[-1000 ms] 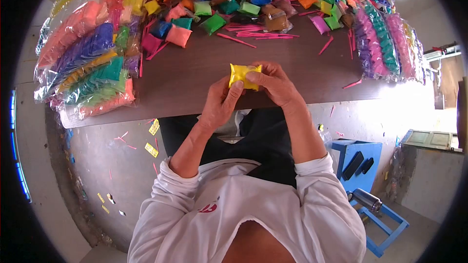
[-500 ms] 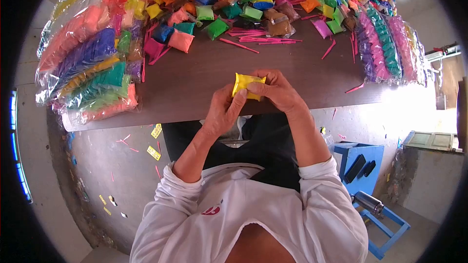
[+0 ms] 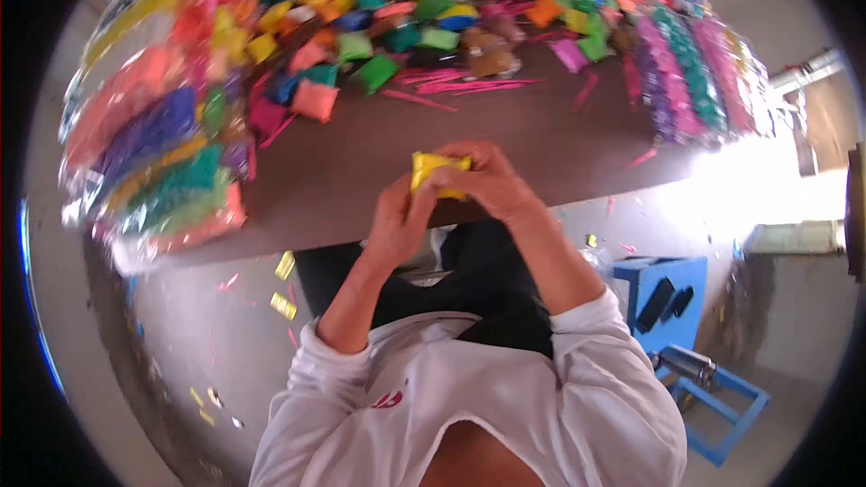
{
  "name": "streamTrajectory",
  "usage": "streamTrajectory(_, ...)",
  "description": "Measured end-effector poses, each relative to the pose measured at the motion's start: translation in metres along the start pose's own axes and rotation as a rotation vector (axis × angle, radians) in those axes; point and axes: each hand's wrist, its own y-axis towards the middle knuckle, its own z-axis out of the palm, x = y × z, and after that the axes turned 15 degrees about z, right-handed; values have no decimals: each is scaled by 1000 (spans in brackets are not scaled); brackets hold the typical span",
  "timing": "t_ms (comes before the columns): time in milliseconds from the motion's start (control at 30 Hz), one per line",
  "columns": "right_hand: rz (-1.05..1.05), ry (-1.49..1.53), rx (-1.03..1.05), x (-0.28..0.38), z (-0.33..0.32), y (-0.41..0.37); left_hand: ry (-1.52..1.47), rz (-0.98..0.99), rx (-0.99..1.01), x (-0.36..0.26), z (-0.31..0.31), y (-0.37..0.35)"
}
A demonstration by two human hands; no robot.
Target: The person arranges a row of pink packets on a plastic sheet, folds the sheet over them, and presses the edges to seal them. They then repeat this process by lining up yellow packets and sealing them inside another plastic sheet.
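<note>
A small yellow packet [image 3: 428,165] is held between my two hands, just above the front part of the brown table [image 3: 343,158]. My left hand [image 3: 400,215] grips its left side, with the thumb across the front. On its right side, my right hand [image 3: 487,182] has fingers behind and the thumb over the front. The packet looks like a soft, sealed plastic pouch; its lower right part is hidden by my thumbs. Beyond my hands lie several pink plastic sticks [image 3: 469,86] and a large heap of coloured packets [image 3: 439,39].
Clear bags of packets in rows stand at the left [image 3: 149,140] and right [image 3: 681,81] of the table. Below right is a blue stool [image 3: 672,307] with dark objects on it, and a metal flask [image 3: 687,362] is near it. Yellow scraps [image 3: 283,306] litter the floor.
The view has turned slightly and blurred, so the scene sits a little further left. Both hands keep hold of the yellow packet, and my right thumb lies further across it.
</note>
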Motion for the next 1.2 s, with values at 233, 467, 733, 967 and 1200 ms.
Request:
streamTrajectory(233, -128, 194, 137, -24, -13, 2, 10, 3, 8, -1, 5, -6)
streamTrajectory(467, -100, -34, 132, -8, -9, -4, 96, 28, 60, 6, -4, -7)
streamTrajectory(733, -100, 189, 177, -15, -14, -4, 112, 67, 57, 9, -3, -7)
streamTrajectory(967, -74, -111, 18, -15, -6, -2, 33, 58, 41, 0, -2, -6)
streamTrajectory(1200, 36, -17, 258, 6, -16, -6, -137, 22, 36, -1, -7, -6)
